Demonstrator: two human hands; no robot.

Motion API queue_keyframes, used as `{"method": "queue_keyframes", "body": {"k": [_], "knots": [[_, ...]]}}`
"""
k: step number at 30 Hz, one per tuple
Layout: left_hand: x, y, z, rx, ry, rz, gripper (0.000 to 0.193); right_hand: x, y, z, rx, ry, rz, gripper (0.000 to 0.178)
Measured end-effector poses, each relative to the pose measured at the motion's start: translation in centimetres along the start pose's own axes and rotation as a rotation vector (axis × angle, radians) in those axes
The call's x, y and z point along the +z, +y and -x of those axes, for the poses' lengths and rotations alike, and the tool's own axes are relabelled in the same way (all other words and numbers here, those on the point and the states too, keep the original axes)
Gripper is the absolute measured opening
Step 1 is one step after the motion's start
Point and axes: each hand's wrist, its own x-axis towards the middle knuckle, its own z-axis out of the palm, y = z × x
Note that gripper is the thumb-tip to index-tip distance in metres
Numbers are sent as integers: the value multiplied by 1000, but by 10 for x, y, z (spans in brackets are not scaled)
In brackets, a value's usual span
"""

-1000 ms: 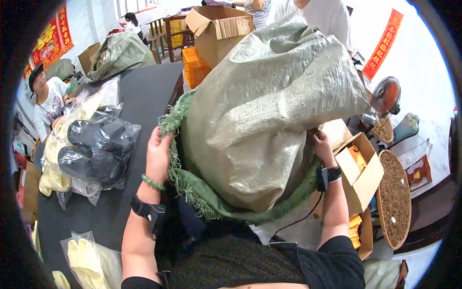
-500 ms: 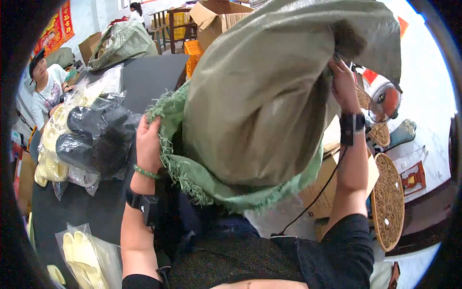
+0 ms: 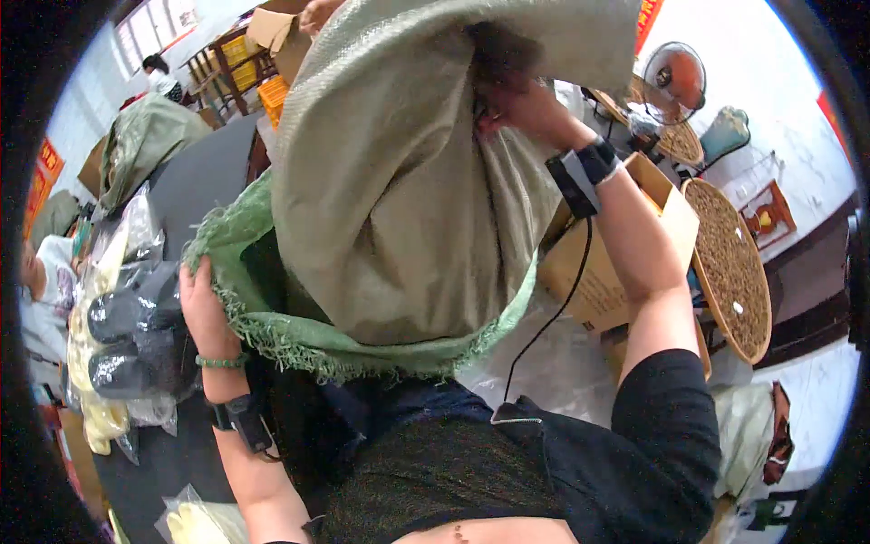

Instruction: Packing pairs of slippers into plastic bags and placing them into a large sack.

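A large grey-green woven sack (image 3: 399, 208) bulges up in front of me, its lower part sitting inside the mouth of a light green woven sack (image 3: 362, 349) with a frayed rim. My left hand (image 3: 208, 313) is closed on that frayed rim at its left side. Higher up and to the right, my right hand (image 3: 530, 113) grips a gathered fold of the grey-green sack; its fingertips are partly hidden in the dark fold. What either sack contains cannot be seen.
At left, a dark table (image 3: 204, 177) carries bagged black slippers (image 3: 136, 326) and bagged cream slippers (image 3: 204, 521). A person (image 3: 50, 281) sits beyond it. Another person's hand (image 3: 319, 13) shows at the top. Right of me are a cardboard box (image 3: 589, 272), a round tray (image 3: 732, 263) and a fan (image 3: 675, 82).
The view has swung to the right. My right hand has moved in toward the middle with the grey-green sack's fold, and another hand now shows behind the sack. My left hand keeps its hold.
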Motion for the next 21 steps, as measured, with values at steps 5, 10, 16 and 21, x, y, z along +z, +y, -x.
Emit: {"method": "queue_keyframes", "body": {"k": [5,10,16,21], "knots": [[-6,7,-11,-111,88,-16,36,-4,112,123,-5,1089,-299,30],[-15,-10,-29,-53,113,-7,38,102,246,197,320,1104,16,26],[-5,1,-14,-35,69,-19,31,155,177,190,360,936,-298,26],[5,0,-6,37,-3,73,29,68,195,189,391,794,-488,27]]}}
